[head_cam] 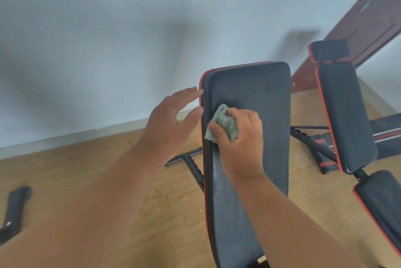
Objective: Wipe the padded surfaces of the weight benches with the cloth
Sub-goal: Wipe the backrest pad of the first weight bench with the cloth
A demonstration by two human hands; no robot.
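A black padded bench back with red piping (258, 98) rises in front of me. My right hand (240, 137) grips a crumpled pale green cloth (224, 123) and presses it against the pad near its left edge. My left hand (173, 118) is spread with straight fingers, its fingertips touching the pad's red left edge. To the right stands a second weight bench (345, 115) with a black back pad, a small headrest (328, 49) above it and a seat pad (382, 202) below.
Black metal frame bars (188, 159) lie on the wooden floor under the benches. A black object (15, 209) lies on the floor at the far left. A white wall stands behind, with a dark red door (368, 20) at the upper right.
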